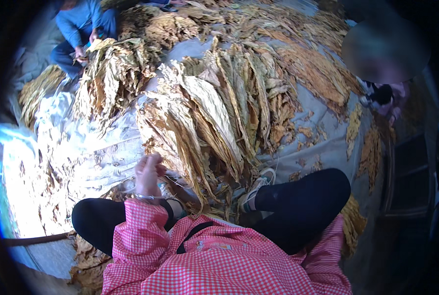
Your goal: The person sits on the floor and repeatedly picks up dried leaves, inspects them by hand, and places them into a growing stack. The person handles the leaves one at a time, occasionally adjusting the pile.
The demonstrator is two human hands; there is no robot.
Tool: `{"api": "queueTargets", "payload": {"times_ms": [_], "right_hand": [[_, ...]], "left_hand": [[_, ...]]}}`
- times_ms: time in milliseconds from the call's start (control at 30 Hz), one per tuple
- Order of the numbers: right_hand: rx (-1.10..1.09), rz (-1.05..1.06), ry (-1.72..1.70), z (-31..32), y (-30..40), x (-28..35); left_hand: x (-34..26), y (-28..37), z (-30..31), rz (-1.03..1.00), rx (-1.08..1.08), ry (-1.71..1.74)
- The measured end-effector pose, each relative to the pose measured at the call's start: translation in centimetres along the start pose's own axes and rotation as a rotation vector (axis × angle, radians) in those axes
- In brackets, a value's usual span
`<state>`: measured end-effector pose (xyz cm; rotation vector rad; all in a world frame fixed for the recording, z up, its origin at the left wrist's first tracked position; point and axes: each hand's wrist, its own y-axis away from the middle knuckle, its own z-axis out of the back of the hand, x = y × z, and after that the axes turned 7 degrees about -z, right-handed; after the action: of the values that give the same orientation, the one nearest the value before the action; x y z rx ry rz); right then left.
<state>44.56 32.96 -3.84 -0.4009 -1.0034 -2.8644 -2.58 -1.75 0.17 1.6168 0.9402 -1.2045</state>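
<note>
My left hand [149, 175], with a bracelet at its wrist, is raised over my left shin. Its fingers are curled at the near left edge of a big pile of dried, tobacco-like leaves [212, 110]; whether something thin is between them cannot be told. A pale thin strand [179, 182] lies just right of the hand. The long tan and brown leaves fan away from me, their narrow ends between my shoes. The right sleeve [326, 258] of my checked smock reaches down at my side, and my right hand is out of view.
A person in blue [72, 29] sits at the upper left, hands at another leaf heap [112, 73]. A blurred person [392, 92] is at the right. More leaves [311, 70] cover the grey sheet [326, 129]. Dark frames [407, 177] stand at the right.
</note>
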Motion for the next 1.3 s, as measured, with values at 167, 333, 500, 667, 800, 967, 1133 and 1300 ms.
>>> {"api": "queueTargets", "payload": {"times_ms": [167,333,500,667,800,967,1133,1300], "right_hand": [[-0.168,0.438,-0.574,11.8,7.4,17.3],[0.012,0.557,-0.098,7.6,10.0,31.9],[0.389,0.625,0.303,-11.4,7.2,37.0],[0.293,0.705,-0.132,-27.7,3.2,32.3],[0.707,0.533,-0.434,-25.1,5.7,33.6],[1.078,0.424,-0.93,-22.9,5.6,33.7],[1.108,0.365,-0.942,-22.4,4.7,32.6],[0.968,0.34,-0.98,-20.5,5.8,32.8]], "left_hand": [[3.1,4.7,-0.9,0.118,0.085,-0.007],[12.6,4.1,-0.2,0.133,-0.059,-0.352],[16.9,2.7,-0.5,0.268,-0.077,-0.658],[15.9,2.8,-0.9,0.471,0.165,-0.1],[15.4,2.1,-0.5,0.551,0.014,0.108],[16.8,2.0,-1.3,0.469,-0.009,0.374],[13.4,2.5,-2.1,0.553,-0.017,0.535],[9.1,3.0,-2.8,0.477,-0.137,0.58]]}}
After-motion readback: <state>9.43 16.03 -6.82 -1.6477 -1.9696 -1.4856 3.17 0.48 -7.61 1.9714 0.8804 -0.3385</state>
